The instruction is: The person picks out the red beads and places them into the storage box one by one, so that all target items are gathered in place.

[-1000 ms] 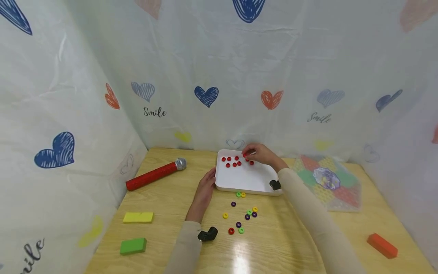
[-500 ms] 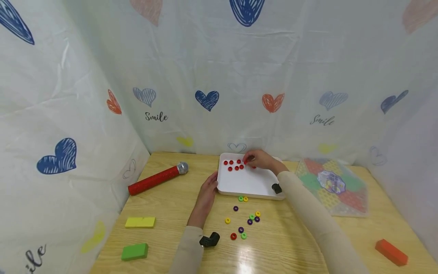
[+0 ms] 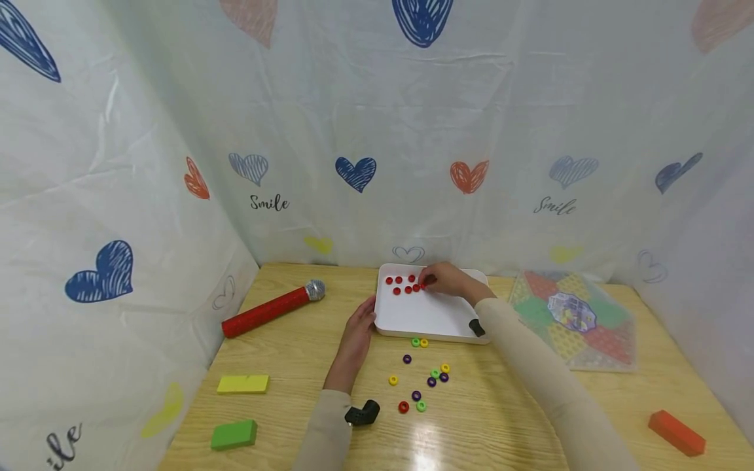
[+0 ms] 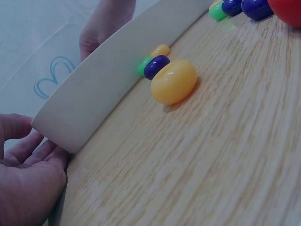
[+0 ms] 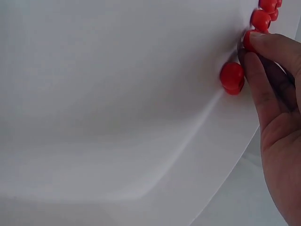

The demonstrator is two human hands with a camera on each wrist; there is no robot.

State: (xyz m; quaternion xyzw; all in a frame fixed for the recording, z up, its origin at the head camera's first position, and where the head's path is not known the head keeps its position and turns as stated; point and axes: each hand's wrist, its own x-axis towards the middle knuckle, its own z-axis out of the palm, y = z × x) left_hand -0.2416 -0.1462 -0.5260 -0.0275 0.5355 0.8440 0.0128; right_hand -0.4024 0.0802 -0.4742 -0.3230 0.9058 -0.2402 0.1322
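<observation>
Inside a shallow white tray (image 3: 418,320), several red ring-shaped beads (image 3: 398,280) lie in two short rows near the back. My right hand (image 3: 448,278) reaches over the tray's back part and pinches a red bead (image 5: 249,41) between thumb and finger, close to the tray floor. Right beside those fingertips in the right wrist view sits another red bead (image 5: 232,77). My left hand (image 3: 355,333) holds the tray's left side. In the left wrist view its thumb (image 4: 16,126) meets the rim at the corner, and the other fingers bend low against the wall.
Loose beads, including a yellow bead (image 3: 393,380), a red bead (image 3: 403,407) and several purple and green ones, lie before the tray. Around are a red microphone (image 3: 273,311), yellow block (image 3: 243,384), green block (image 3: 233,434), red block (image 3: 676,432) and patterned flat package (image 3: 574,320).
My right hand has shifted slightly left and toward me over the tray, lowering its bead beside the rows. The left hand stays at the tray's side. The head view tilted slightly.
</observation>
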